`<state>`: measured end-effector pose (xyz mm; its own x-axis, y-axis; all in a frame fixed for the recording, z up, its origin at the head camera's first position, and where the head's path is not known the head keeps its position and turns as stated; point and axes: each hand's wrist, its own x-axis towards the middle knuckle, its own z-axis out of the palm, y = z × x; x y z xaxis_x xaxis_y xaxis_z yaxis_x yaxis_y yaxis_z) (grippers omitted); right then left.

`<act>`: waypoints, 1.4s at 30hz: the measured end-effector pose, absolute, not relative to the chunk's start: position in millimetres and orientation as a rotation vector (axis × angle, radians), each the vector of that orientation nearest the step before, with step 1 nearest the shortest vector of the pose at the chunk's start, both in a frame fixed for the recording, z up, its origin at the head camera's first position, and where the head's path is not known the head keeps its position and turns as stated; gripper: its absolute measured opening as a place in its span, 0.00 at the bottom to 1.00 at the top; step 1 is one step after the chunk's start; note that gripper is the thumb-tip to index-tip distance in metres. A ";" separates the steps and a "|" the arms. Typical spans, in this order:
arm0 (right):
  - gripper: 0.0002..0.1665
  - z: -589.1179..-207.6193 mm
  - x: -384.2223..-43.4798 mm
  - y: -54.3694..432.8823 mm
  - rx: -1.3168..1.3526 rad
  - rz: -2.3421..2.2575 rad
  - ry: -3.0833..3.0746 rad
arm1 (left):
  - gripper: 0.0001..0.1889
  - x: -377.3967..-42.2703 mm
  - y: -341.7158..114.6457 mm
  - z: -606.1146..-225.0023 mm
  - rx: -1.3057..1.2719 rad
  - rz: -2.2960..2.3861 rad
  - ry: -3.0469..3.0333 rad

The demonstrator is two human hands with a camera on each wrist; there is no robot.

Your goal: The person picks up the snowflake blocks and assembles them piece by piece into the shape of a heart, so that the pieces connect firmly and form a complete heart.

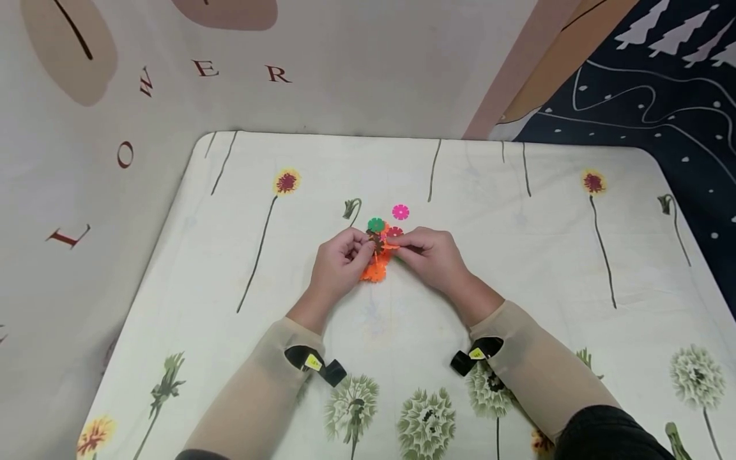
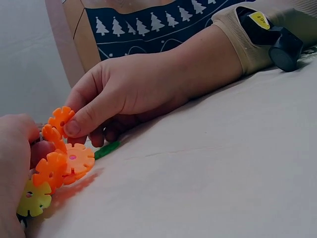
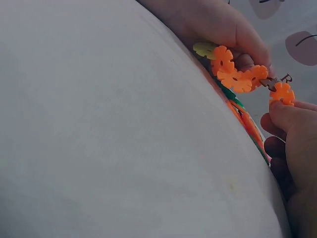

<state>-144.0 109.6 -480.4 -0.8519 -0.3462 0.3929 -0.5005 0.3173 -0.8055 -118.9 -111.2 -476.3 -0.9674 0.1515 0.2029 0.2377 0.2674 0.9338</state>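
Both hands meet over the middle of the table. My left hand (image 1: 338,263) pinches a linked chain of notched plastic flower discs. The chain shows several orange discs (image 2: 51,171), a yellow disc (image 2: 35,198) at one end and a brown disc (image 3: 269,83) at the other. Between thumb and finger, my right hand (image 1: 432,257) grips a single orange disc (image 3: 283,92), held edge-on right at the brown one. In the head view the left fingers hide part of the chain.
Loose discs lie just beyond the hands: a green one (image 1: 376,224), a pink one (image 1: 400,211) and a red one (image 1: 395,231). A white cloth (image 1: 201,268) printed with flowers covers the table. Behind its far edge hangs a pale printed curtain (image 1: 368,96).
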 end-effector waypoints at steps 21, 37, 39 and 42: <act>0.13 -479.0 -143.4 113.0 0.925 1.454 -2.406 | 0.07 -117.5 -113.8 -473.2 -0.445 -1.806 -2.518; 0.16 -475.0 -145.9 110.9 0.681 1.395 -2.514 | 0.05 -119.6 -109.4 -473.4 -0.282 -1.870 -2.513; 0.15 -474.5 -146.9 110.8 0.690 1.350 -2.581 | 0.05 -119.5 -109.4 -473.5 -0.271 -1.881 -2.507; 0.17 -474.3 -147.2 110.7 0.737 1.262 -2.677 | 0.05 -119.2 -109.4 -473.4 -0.276 -1.888 -2.501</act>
